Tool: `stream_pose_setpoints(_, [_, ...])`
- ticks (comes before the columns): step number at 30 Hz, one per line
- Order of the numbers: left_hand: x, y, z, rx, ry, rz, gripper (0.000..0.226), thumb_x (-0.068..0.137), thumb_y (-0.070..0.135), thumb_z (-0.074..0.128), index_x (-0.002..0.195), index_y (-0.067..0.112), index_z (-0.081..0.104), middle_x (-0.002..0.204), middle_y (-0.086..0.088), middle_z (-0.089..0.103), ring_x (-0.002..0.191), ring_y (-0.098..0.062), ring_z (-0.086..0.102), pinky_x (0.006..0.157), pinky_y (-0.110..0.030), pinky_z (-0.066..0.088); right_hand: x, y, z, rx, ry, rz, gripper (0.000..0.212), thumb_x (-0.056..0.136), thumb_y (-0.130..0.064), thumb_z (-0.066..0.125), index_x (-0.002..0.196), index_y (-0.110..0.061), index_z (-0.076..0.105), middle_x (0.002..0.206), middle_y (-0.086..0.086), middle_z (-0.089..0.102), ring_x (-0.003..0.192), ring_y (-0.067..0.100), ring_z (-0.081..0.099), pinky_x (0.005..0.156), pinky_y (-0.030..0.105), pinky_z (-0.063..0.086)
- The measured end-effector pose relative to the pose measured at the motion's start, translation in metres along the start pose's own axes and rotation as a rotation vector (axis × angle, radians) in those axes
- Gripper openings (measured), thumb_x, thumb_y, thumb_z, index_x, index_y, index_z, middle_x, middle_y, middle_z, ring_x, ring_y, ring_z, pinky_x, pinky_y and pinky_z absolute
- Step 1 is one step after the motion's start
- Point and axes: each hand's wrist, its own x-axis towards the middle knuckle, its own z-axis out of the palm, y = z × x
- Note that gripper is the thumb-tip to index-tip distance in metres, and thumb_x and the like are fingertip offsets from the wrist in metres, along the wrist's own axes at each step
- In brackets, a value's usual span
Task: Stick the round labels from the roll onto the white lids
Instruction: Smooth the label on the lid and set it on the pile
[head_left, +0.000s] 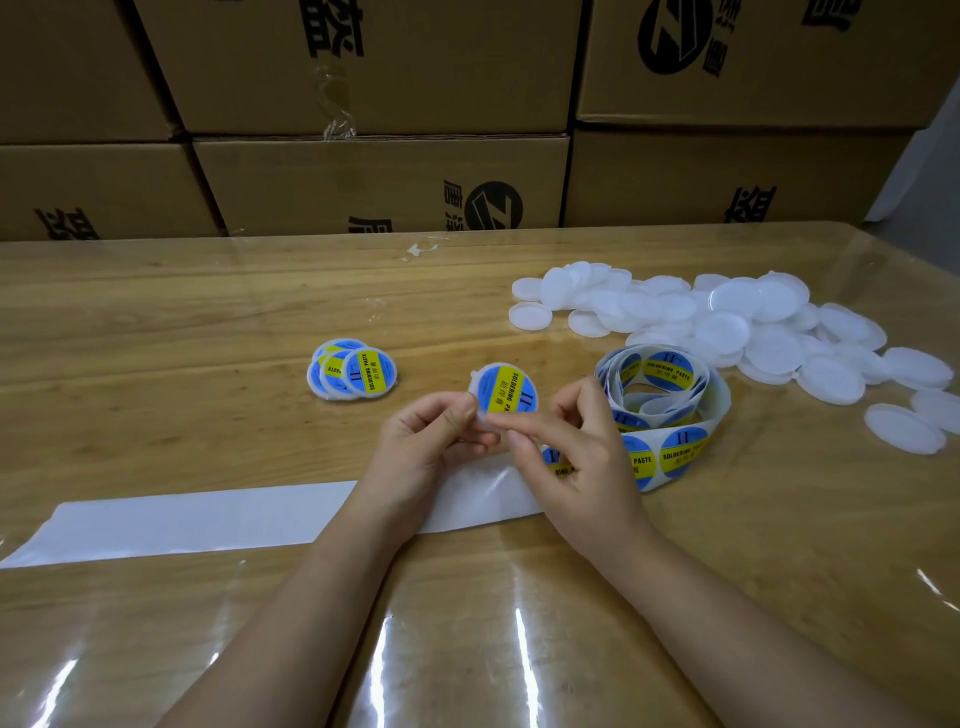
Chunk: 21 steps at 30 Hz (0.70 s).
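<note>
Two hands meet over the worktop (156, 332) at centre frame. The left hand (431, 441) pinches a white lid (506, 395) at its lower left rim, thumb in front. The lid is held tilted up toward the camera, just clear of the worktop. A round label (514, 387) covers its face: blue, with a yellow band. The band reads "SOLDERING P…" and "II", with Chinese characters alongside.

The right hand (576, 452) has curled fingers. Its index fingertip reaches the lid's lower rim, beside the left thumb. Whether it grips or only touches cannot be told.

The label roll (660, 395) lies loosely coiled just right of the right hand. Its labels read "SOLDERING PASTE" and "II". A strip of bare white backing paper (182, 519) runs from the roll, under both wrists, to the left edge of frame.

A small overlapping stack of labelled lids (353, 374) lies left of the held lid, apart from it. The top one reads "SOLDERING PASTE", "II".

A loose pile of unlabelled lids (727, 327) spreads over the right of the worktop behind the roll. Several more lie singly toward the right edge.

The worktop is wood-grained under a clear glossy sheet. Stacked cardboard boxes (379, 182) stand behind it, printed in black with Chinese characters and a round logo.
</note>
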Motion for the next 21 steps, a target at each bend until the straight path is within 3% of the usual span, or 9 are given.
stream_pose_setpoints(6, [0.002,0.002,0.000,-0.014,0.112,-0.019,0.018,0.076,0.025,0.062,0.074,0.012,0.074,0.069,-0.006,0.068,0.060,-0.010,0.063,0.060,-0.022,0.054,0.000,0.005,0.001,-0.066,0.085,0.051,0.025,0.086,-0.026,0.054,0.092,-0.017,0.076,0.083,0.003,0.036,0.073,0.011,0.041,0.065,0.019,0.041])
stream_pose_setpoints(11, [0.002,0.001,0.000,0.009,0.105,-0.045,0.016,0.074,0.024,0.062,0.071,0.016,0.076,0.066,-0.004,0.068,0.058,-0.010,0.061,0.061,-0.021,0.053,0.000,0.011,0.002,-0.090,0.143,0.124,0.026,0.087,-0.028,0.052,0.092,-0.017,0.076,0.086,0.001,0.035,0.073,0.010,0.040,0.064,0.019,0.037])
stream_pose_setpoints(15, [0.003,-0.001,0.000,0.020,0.081,-0.079,0.017,0.081,0.012,0.065,0.068,0.018,0.075,0.071,-0.007,0.069,0.064,-0.014,0.061,0.061,-0.021,0.052,0.000,0.010,0.002,-0.064,0.141,0.137,0.029,0.089,-0.029,0.050,0.099,-0.018,0.074,0.090,0.001,0.039,0.072,0.013,0.045,0.061,0.023,0.040])
stream_pose_setpoints(18, [0.002,-0.002,0.002,0.031,0.039,-0.106,0.008,0.076,0.018,0.068,0.072,0.016,0.075,0.079,-0.013,0.068,0.073,-0.020,0.062,0.069,-0.030,0.053,-0.001,0.008,0.002,0.006,0.062,0.172,0.029,0.091,-0.026,0.053,0.114,-0.018,0.068,0.090,-0.002,0.050,0.068,0.012,0.052,0.062,0.025,0.048])
stream_pose_setpoints(21, [-0.001,-0.004,0.005,0.051,0.011,-0.099,0.019,0.076,0.029,0.063,0.080,0.014,0.073,0.083,-0.016,0.064,0.074,-0.024,0.055,0.065,-0.031,0.046,-0.003,0.008,0.003,0.041,0.004,0.216,0.029,0.090,-0.019,0.056,0.117,-0.019,0.066,0.079,-0.006,0.056,0.065,0.010,0.051,0.062,0.017,0.043])
